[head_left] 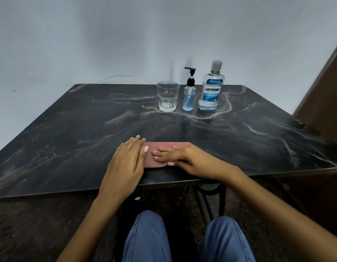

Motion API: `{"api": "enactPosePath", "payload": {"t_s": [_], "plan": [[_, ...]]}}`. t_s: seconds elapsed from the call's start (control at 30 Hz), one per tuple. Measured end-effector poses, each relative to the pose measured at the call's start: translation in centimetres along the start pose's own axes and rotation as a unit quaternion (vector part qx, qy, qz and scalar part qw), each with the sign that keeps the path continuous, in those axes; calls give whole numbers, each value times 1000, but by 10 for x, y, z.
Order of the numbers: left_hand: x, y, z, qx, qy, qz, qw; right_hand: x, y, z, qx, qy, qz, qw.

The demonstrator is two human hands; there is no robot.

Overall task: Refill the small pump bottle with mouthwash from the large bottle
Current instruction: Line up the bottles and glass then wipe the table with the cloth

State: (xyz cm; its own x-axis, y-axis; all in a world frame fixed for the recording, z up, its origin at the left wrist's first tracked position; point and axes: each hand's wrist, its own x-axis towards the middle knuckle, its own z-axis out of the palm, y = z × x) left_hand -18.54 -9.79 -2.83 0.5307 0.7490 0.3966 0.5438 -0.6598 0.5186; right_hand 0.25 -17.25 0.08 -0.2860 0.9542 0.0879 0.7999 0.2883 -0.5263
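**Bottles untouched at the far edge, both your hands flat on the cloth**

The small clear pump bottle (pixel 188 95) with its black pump head stood upright near the far edge of the table, right of centre, and it held pale blue liquid to roughly two thirds of its body. Just to its right stood the large clear Listerine mouthwash bottle (pixel 211 87) with a blue-and-white label, upright, cap on, with only a shallow layer of blue liquid showing at its base. Just to the left of the pump bottle stood a clear faceted drinking glass (pixel 168 96), upright. The three made a close row, apart from one another, on the black marble-patterned table (pixel 69 129).

Well nearer to you, close to the near edge, lay a folded dusty-pink cloth (pixel 160 154). Your left hand (pixel 126 163) lay flat with fingers straight, its fingertips over the cloth's left end. Your right hand (pixel 175 156) rested palm down across the cloth's right part, fingers straight and pointing left, lightly spread. Neither hand gripped anything, and both were well apart from the bottles.

Below the table edge your knees showed in blue jeans (pixel 148 237). A pale grey wall (pixel 126 35) stood behind the table.
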Motion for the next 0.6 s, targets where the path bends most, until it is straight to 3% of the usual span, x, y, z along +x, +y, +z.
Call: {"api": "enactPosePath", "payload": {"t_s": [0.17,0.43,0.6], "plan": [[0,-2,0,-1,-9,-1,1000,-51,10,-13,4,8,10,1000],[0,-4,3,6,-6,11,1000,-117,33,-16,-44,185,133,973],[1,-4,3,10,-4,15,1000,-96,50,-23,-84,232,213,945]]}}
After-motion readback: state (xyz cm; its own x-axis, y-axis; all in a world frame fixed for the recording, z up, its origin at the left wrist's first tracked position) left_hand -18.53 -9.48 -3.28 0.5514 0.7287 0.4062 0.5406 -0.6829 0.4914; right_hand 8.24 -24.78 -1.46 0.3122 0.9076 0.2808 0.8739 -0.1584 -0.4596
